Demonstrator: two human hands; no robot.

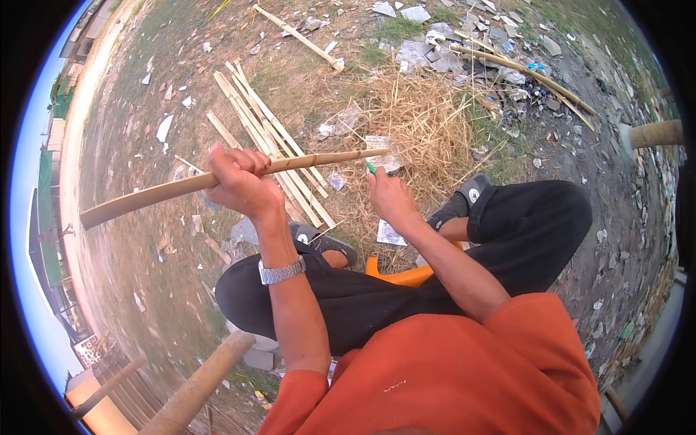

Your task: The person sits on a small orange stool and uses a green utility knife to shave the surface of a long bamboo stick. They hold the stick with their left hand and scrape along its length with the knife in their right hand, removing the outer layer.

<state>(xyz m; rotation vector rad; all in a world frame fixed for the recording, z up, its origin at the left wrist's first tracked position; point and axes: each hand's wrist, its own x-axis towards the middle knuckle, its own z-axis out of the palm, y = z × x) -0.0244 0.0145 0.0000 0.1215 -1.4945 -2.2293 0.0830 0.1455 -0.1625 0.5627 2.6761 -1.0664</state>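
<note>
Bamboo strip [291,164], long and tan

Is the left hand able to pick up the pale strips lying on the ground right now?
Probably not: the left hand is wrapped around a long bamboo strip, though the pale strips look close ahead.

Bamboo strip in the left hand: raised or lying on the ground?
Raised. The left hand grips the bamboo strip in the air, while other strips lie on the ground.
</note>
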